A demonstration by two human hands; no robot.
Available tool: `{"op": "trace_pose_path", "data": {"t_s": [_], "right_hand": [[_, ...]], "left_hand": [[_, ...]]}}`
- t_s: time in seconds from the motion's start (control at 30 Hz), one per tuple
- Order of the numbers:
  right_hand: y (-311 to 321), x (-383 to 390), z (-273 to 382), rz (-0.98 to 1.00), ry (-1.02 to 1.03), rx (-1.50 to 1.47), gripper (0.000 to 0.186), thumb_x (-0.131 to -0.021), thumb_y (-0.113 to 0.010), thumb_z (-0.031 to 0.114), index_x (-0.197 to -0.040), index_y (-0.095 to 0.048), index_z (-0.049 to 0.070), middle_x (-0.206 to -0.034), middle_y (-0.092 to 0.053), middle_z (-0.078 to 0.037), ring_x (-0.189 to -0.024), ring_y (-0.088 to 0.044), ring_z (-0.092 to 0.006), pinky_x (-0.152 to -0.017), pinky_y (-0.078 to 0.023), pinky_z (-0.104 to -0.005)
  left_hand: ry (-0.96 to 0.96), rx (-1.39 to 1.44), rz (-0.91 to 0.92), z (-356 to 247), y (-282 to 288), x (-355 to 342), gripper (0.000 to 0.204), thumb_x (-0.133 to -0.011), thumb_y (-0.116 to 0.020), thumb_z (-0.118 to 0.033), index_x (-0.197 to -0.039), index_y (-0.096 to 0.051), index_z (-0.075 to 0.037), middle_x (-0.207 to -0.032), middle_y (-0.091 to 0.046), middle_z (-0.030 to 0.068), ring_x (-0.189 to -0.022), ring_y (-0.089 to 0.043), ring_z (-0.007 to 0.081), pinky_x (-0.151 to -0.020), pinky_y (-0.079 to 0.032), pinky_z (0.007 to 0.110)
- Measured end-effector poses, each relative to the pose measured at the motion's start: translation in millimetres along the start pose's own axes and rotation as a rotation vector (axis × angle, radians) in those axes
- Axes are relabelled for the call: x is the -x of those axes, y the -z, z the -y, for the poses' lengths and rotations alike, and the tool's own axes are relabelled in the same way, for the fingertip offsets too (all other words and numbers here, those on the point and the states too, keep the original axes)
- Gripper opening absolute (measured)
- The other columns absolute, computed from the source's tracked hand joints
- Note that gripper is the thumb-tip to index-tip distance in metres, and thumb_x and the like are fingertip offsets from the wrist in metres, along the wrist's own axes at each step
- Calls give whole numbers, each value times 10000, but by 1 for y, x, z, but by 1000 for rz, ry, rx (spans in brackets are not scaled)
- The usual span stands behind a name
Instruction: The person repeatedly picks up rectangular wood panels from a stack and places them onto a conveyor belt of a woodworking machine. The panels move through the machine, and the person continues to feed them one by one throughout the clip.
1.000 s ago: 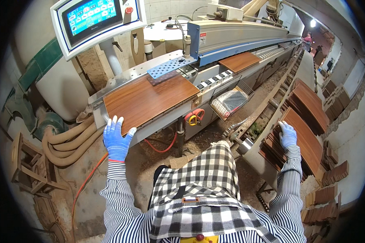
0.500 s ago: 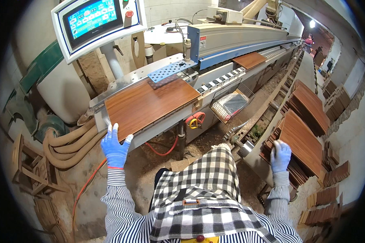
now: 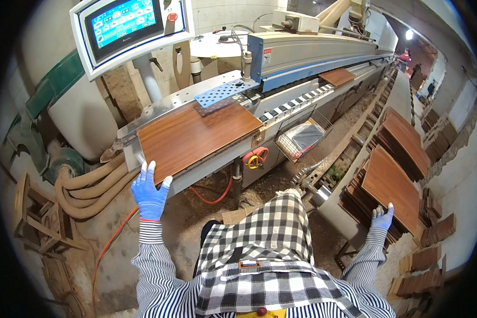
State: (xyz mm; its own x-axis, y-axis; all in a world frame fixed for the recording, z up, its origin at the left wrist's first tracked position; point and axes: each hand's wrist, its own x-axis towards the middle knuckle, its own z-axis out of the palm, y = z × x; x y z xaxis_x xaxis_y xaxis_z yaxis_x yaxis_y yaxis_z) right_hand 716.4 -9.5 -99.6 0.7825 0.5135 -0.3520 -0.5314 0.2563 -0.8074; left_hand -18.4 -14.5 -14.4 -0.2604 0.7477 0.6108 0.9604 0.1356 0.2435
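Observation:
A brown wood-grain board lies flat on the near end of a long machine, its far part under a blue perforated plate. At its near left corner is my left hand, in a blue and white glove, fingers spread and touching the edge. My right hand, gloved alike, is at the near edge of a stack of similar boards on the right. Its thumb is stretched apart from the fingers, and the fingertips touch the stack's edge. A smaller-looking board lies farther along the machine.
A control panel with a lit screen stands at upper left. A wire basket and orange-handled scissors hang on the machine's side. Ribbed hoses and a wooden stool are at left. More boards are stacked behind the right stack.
My right hand has moved right and nearer, from the stack's left side to its near edge. The farther board has travelled away along the machine. My left hand has stayed at the near board's corner.

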Motion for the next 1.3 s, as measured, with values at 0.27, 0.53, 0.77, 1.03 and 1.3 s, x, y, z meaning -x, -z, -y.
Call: {"op": "trace_pose_path", "data": {"t_s": [0.27,0.53,0.77,1.03,1.3], "right_hand": [[-26,96,-15,145,-58,-7,453,-857,-649,419,-1224,-502,198,-883,-624,-154,-617,-543,-182,-610,-507,-332],[-6,60,-29,194,-46,-100,628,-774,-710,456,-1286,-485,169,-1248,-449,-188,-1084,-463,-342,-925,-438,-432],[20,52,-9,408,108,-175,549,-861,-616,211,-1361,-398,148,-1397,-342,-270,-1177,-389,-416,-989,-348,-490],[49,-38,-33,316,944,458,559,-802,-748,268,-1244,-469,70,-1096,-560,-225,-931,-568,-423,-780,-520,-543],[37,2,-18,157,1149,998,634,-745,-762,14,-1284,-431,55,-1273,-502,-238,-1102,-514,-307,-988,-420,-393]], "left_hand": [[-30,134,64,9,6,2,576,-819,-697,-326,-1312,-522,-85,-1378,-474,180,-1195,-504,339,-1024,-362,433],[-57,194,54,17,24,2,525,-776,-717,-251,-1247,-567,-75,-1308,-532,198,-1167,-537,339,-990,-423,425],[-49,160,128,11,15,-8,529,-828,-654,-381,-1267,-549,-105,-1327,-512,203,-1174,-525,356,-999,-413,434],[13,60,193,14,19,3,570,-869,-597,-453,-1331,-504,-132,-1392,-458,171,-1256,-455,324,-1061,-334,429],[-246,-55,-14,8,11,-9,492,-750,-718,-338,-1183,-583,-147,-1147,-606,120,-1133,-503,358,-956,-387,473]]}}
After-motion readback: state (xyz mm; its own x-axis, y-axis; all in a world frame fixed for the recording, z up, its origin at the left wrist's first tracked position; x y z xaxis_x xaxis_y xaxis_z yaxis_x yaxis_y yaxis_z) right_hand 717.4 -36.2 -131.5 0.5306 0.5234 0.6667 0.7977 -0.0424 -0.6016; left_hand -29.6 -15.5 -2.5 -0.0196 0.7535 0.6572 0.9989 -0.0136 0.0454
